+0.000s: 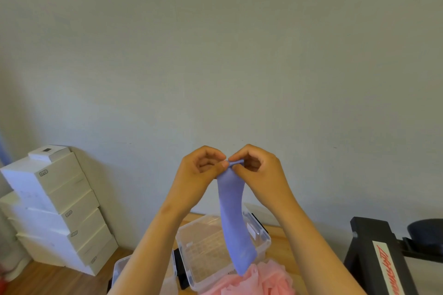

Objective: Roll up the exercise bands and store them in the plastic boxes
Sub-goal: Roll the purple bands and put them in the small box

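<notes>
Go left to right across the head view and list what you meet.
stack of white boxes → left hand → purple band, its top end pinched by both hands → right hand → black machine

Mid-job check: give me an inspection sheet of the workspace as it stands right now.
Surface: wooden top, seen at lower left and beside the boxes.
Job's things: purple band hangs from both hands in front of a clear box; second clear box to its left, partly behind the left arm; pink bands heaped at the bottom edge.
Clutter: stacked white cartons at left, by the wall.
Grippers: left hand and right hand pinch the band's top end, fingertips close together.
Cables: nothing seen.
Surroundings: plain wall; black machine with red lettering at right.
</notes>
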The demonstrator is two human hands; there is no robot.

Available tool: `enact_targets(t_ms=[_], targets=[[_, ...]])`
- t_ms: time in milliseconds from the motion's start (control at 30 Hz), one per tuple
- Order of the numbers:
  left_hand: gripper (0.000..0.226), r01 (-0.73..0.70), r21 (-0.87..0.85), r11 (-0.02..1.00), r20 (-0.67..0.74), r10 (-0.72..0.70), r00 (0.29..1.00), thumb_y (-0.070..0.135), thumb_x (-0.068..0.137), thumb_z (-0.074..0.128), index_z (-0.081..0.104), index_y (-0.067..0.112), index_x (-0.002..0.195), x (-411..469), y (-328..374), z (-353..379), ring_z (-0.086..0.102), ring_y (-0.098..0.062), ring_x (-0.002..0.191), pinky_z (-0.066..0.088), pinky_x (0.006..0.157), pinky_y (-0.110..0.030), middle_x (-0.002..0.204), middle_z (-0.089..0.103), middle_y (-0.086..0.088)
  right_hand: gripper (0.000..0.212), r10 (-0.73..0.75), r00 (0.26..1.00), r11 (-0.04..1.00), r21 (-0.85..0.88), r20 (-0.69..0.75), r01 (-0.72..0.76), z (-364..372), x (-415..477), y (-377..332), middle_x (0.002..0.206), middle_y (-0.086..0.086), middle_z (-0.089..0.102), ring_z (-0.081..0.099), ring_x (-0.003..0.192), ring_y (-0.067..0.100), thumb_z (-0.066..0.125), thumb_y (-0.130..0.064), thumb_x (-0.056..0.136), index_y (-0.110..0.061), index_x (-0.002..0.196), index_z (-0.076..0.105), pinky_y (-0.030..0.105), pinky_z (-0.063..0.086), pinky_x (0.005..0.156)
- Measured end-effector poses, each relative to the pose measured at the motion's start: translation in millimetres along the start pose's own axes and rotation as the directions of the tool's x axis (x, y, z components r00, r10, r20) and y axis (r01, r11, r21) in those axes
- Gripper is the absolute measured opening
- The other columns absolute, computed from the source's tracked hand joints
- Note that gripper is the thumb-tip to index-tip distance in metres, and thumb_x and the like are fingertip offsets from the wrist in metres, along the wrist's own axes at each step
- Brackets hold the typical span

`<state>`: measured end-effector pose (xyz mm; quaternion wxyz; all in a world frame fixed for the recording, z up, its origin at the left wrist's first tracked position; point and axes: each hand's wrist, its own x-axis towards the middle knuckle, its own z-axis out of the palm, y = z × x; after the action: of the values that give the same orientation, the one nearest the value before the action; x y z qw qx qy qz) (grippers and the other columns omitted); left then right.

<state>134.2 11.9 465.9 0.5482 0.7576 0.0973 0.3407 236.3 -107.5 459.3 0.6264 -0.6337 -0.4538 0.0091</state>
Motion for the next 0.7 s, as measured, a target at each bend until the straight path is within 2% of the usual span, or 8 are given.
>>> enact_targets(t_ms=[67,167,267,467,533,600,700], targets=[[0.012,-0.010,0.003,1.000,-0.025,0.010,1.000,0.000,0.084,0.071,0.067,0.012,0.084,-0.3,0.0,0.2,0.071,-0.010,0.081,0.051,0.070,-0.016,0.080,0.073,0.004,0.021,0.057,0.997,0.997,0.055,0.053,-0.059,-3.0,0.6,1.5,0.083,-0.003,0.070,0.067,0.081,0.010,0.064,0.004,0.083,-0.017,0.085,0.067,0.021,0.054,0.073],[0.018,-0.029,0.032,0.999,-0.053,0.030,0.998,-0.004,0.081,0.071,0.068,0.013,0.081,-0.8,-0.6,0.3,0.069,-0.005,0.076,0.051,0.069,-0.014,0.075,0.072,0.010,0.017,0.146,0.979,0.983,0.086,0.141,-0.159,-6.8,1.8,3.6,0.092,-0.001,0.072,0.069,0.086,0.011,0.068,-0.003,0.083,-0.017,0.093,0.067,0.024,0.055,0.077],[0.016,-0.046,0.032,0.998,-0.051,0.047,0.998,-0.003,0.081,0.072,0.068,0.013,0.082,-1.7,-0.6,0.7,0.070,-0.006,0.077,0.052,0.070,-0.015,0.077,0.073,0.008,0.011,0.120,0.989,0.986,0.105,0.088,-0.129,-6.6,1.6,3.1,0.086,0.000,0.072,0.069,0.083,0.010,0.068,-0.006,0.085,-0.016,0.085,0.068,0.021,0.054,0.074],[0.008,0.023,-0.038,0.999,-0.013,-0.023,1.000,0.013,0.090,0.065,0.069,0.007,0.093,-0.7,-4.0,2.6,0.072,-0.015,0.088,0.057,0.072,-0.023,0.088,0.075,-0.004,0.022,0.034,0.999,0.998,0.058,0.025,-0.036,-2.4,2.2,1.2,0.081,-0.004,0.070,0.067,0.079,0.009,0.066,0.000,0.084,-0.022,0.081,0.069,0.021,0.054,0.072],[0.005,0.029,-0.038,0.999,-0.020,-0.030,0.999,0.010,0.089,0.066,0.070,0.008,0.091,-1.9,-5.8,2.4,0.072,-0.018,0.088,0.056,0.071,-0.022,0.088,0.075,-0.007,0.025,0.029,0.999,0.999,0.044,0.026,-0.030,-2.4,1.3,1.3,0.080,-0.004,0.070,0.067,0.079,0.011,0.066,0.002,0.082,-0.023,0.080,0.068,0.023,0.055,0.073],[0.007,0.016,-0.037,0.999,-0.046,-0.018,0.999,0.005,0.084,0.071,0.071,0.011,0.088,-3.8,-5.5,1.4,0.072,-0.014,0.085,0.053,0.071,-0.018,0.085,0.075,-0.002,0.024,0.055,0.995,0.994,0.092,0.081,-0.063,-4.2,-0.7,1.1,0.085,-0.002,0.070,0.068,0.084,0.013,0.066,0.004,0.082,-0.020,0.085,0.067,0.026,0.056,0.077],[0.015,-0.002,-0.018,1.000,-0.059,0.001,0.998,0.000,0.081,0.073,0.071,0.014,0.085,-4.5,-5.0,-0.1,0.071,-0.008,0.080,0.052,0.069,-0.015,0.080,0.074,0.007,0.019,0.124,0.986,0.977,0.161,0.107,-0.141,-5.8,-2.5,2.0,0.094,-0.002,0.070,0.067,0.089,0.007,0.069,-0.003,0.084,-0.018,0.095,0.066,0.020,0.053,0.077]])
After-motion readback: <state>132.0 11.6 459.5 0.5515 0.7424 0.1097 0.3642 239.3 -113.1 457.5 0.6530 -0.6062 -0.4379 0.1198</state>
